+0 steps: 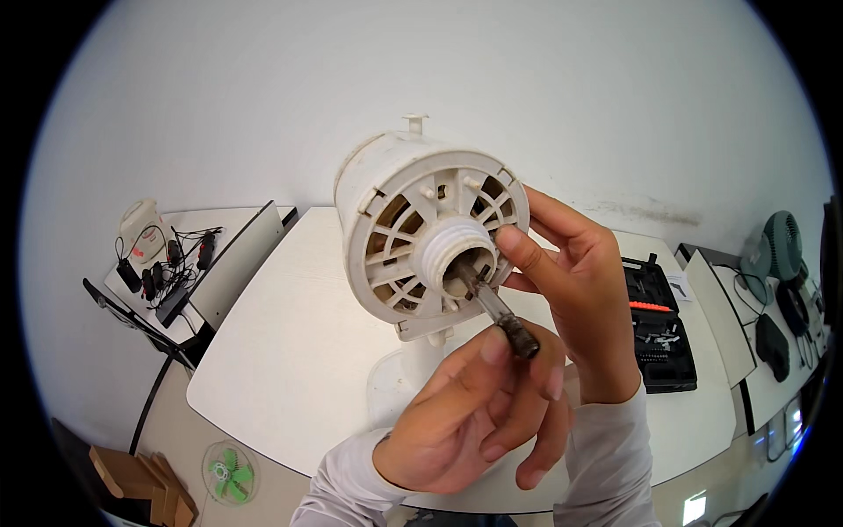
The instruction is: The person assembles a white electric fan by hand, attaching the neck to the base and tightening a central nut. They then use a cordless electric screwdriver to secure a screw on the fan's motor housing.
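A white electric fan's motor housing (378, 237) stands over the middle of the table on a short post. Its round slotted front faces me, with a white threaded collar (439, 255) in the centre. A metal motor shaft (492, 303), dark and worn at the tip, sticks out of the collar towards me. My left hand (457, 408) is closed on the shaft near its tip, between thumb and fingers. My right hand (575, 281) grips the housing's right rim, thumb in front beside the collar; its other fingers are partly hidden behind.
The white table (290, 351) carries a black tool case (654, 338) with bits and an orange-red strip, at right. Tangled black cables and adapters (167, 263) lie on a left table. A green fan (781, 246) stands far right. Green fan blades (230, 474) and cardboard (145, 483) lie lower left.
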`<state>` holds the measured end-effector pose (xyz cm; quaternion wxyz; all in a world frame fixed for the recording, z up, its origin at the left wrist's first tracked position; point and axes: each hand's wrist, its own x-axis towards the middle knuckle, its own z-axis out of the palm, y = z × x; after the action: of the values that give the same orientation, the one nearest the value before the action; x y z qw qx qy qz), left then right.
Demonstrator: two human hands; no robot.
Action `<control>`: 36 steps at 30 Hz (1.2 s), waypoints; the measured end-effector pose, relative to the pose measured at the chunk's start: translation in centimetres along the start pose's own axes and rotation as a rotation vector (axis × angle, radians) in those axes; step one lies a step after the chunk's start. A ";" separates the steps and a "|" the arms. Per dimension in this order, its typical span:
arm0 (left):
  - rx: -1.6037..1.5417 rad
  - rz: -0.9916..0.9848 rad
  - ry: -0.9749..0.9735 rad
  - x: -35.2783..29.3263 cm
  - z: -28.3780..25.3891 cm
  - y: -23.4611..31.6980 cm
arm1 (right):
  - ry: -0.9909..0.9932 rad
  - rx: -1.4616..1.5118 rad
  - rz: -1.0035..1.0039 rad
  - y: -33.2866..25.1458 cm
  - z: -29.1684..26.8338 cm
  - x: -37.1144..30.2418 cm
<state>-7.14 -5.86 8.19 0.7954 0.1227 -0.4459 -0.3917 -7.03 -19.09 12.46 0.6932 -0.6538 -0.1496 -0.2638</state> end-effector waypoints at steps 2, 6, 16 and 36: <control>0.027 0.004 0.010 0.1 0.1 -0.3 | 0.015 -0.045 0.013 -0.3 0.0 -0.1; 0.074 0.021 0.014 0.2 0.1 -0.6 | 0.033 -0.132 0.017 -0.4 -0.2 -0.2; 0.115 -0.001 0.085 0.7 0.4 -0.8 | 0.020 -0.132 -0.028 -0.1 -0.8 0.1; 0.041 -0.060 0.089 0.5 0.6 -0.4 | -0.026 -0.030 -0.002 0.2 -1.9 -0.1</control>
<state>-7.70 -6.35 8.62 0.7997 0.1693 -0.4142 -0.4003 -7.23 -20.90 12.07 0.6811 -0.6674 -0.1551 -0.2583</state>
